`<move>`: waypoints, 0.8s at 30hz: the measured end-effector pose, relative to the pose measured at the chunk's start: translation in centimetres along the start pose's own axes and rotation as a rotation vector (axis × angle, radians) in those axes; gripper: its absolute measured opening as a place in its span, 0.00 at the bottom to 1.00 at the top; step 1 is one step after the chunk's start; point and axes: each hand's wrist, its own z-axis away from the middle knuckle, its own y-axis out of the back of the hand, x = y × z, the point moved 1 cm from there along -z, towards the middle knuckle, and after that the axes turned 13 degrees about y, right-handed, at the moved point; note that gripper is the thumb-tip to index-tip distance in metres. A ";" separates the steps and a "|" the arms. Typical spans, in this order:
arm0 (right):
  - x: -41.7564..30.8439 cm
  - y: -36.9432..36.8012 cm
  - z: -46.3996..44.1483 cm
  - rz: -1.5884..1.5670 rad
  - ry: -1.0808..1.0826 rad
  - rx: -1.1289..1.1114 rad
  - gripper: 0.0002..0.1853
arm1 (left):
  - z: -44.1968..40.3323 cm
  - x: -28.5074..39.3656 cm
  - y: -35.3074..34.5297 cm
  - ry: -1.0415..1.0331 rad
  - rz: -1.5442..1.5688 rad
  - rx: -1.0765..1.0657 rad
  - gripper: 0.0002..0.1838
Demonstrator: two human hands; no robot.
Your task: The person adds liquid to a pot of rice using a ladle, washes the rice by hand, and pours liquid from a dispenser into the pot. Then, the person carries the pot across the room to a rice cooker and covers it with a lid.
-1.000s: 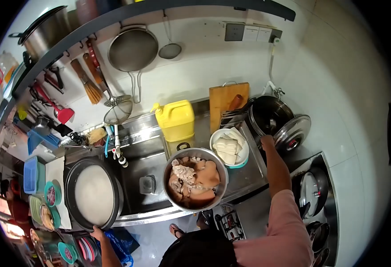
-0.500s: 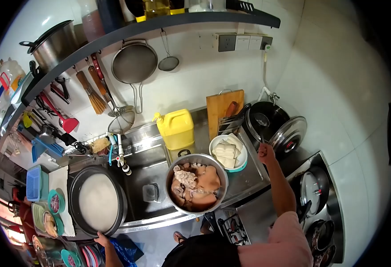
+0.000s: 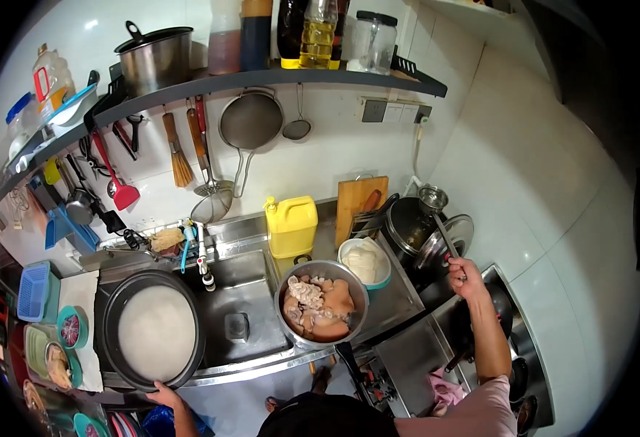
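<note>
My right hand (image 3: 467, 279) is closed around the handle of a metal ladle (image 3: 433, 198), whose bowl is raised above a dark pot (image 3: 409, 227) in the right corner. A shiny round lid (image 3: 460, 237) leans beside that pot. My left hand (image 3: 165, 395) grips the near rim of a wide black basin (image 3: 109, 342), which contains cloudy whitish contents. Between my hands, a steel pot (image 3: 361, 315) of raw meat pieces (image 3: 329, 300) stands by the sink. Behind it, pale slabs (image 3: 362, 264) lie in a white and teal bowl (image 3: 382, 282).
A yellow jug (image 3: 291, 227) and a wooden cutting board (image 3: 358, 204) stand along the wall behind the sink (image 3: 243, 291). Strainers and utensils hang below the curved shelf (image 3: 262, 79). At right are stove pans and a pink cloth (image 3: 445, 390); small bowls (image 3: 72, 326) sit at left.
My right hand has lifted the ladle out of the dark pot, bringing its bowl above the rim. My left hand stays at the basin's rim. The camera view has shifted and tilted upward.
</note>
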 end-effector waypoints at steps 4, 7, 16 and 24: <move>-3.2 -3.2 7.7 0.055 0.011 -0.063 0.12 | 1.2 0.7 0.1 -0.064 0.058 0.028 0.29; -4.1 -5.6 13.1 0.103 0.022 -0.107 0.11 | 2.1 1.4 0.4 -0.094 0.071 0.038 0.30; 0.3 -10.6 23.7 0.019 -0.132 -0.372 0.07 | -0.4 -1.4 -0.6 -0.159 -0.069 0.098 0.33; 6.3 -18.5 26.6 -0.056 -0.533 -0.677 0.09 | 1.3 0.2 0.0 -0.117 0.061 0.060 0.40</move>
